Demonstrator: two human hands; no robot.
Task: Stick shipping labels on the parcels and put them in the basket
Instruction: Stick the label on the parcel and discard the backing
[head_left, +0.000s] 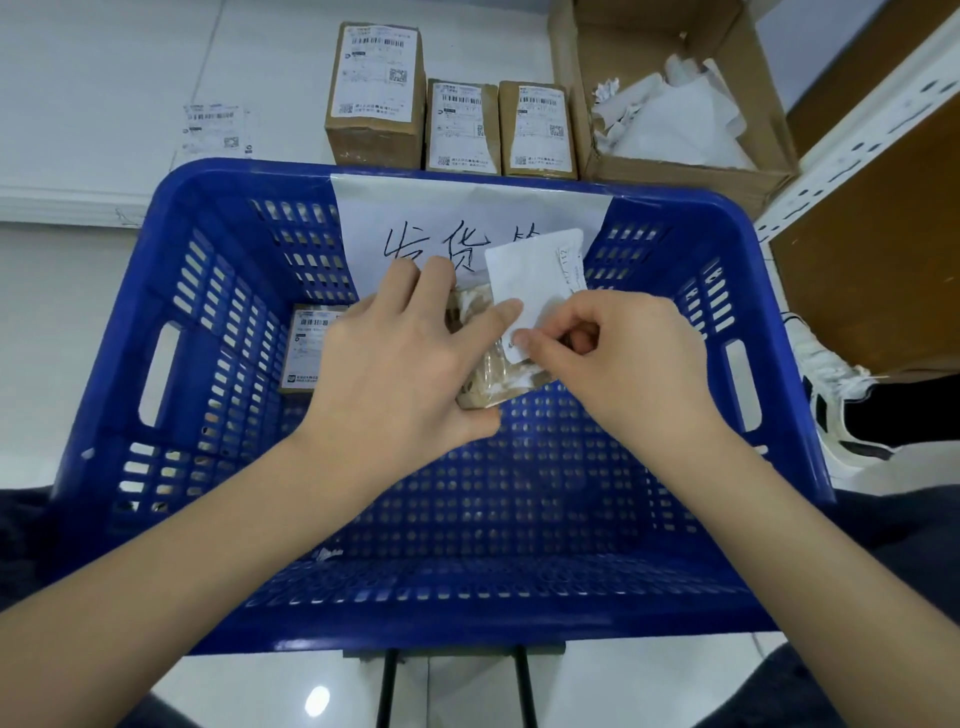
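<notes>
Small brown parcel (488, 374) held above the blue basket (218, 291), left hand (395, 364) wrapped round its near edge, right hand (608, 358) fingers pinching the shipping label (535, 280) corner; label looks flimsy, curl-prone, parcel light and stiff

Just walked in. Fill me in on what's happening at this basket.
A person is labelling a small brown parcel held above the blue basket. The left hand holds the parcel while the right hand pinches a white shipping label, its far end still lifted off. One labelled parcel already lies in the basket; three labelled boxes stand behind it.
</notes>
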